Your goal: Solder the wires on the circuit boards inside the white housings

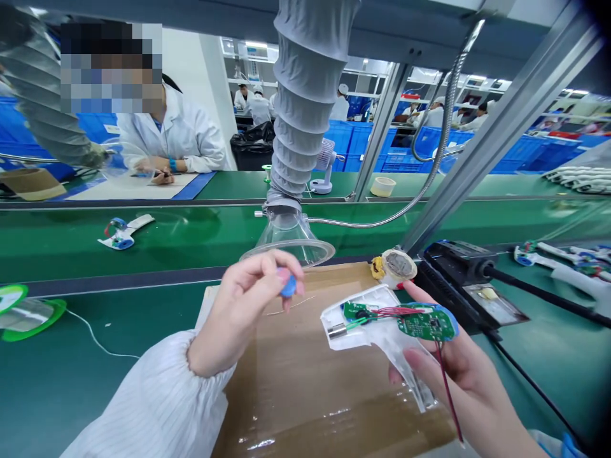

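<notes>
Green bench (167,312); my left fingers (265,289) pinching small blue piece (289,287); my right fingers (424,369) gripping white plastic shell (377,331); hanging red wires (447,381) could snag if turned.

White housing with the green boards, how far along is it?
Looks done: red wires join the green boards on the white housing. In hand: left hand pinches a blue piece; right hand holds the housing. Likely left: connecting the dangling wires, seemingly loose-ended.

Left hand (248,296) and right hand (470,375) are bare. Left sleeve (157,394) is white, finely lined, gathered at the wrist. Right sleeve (554,443) shows blue.
</notes>
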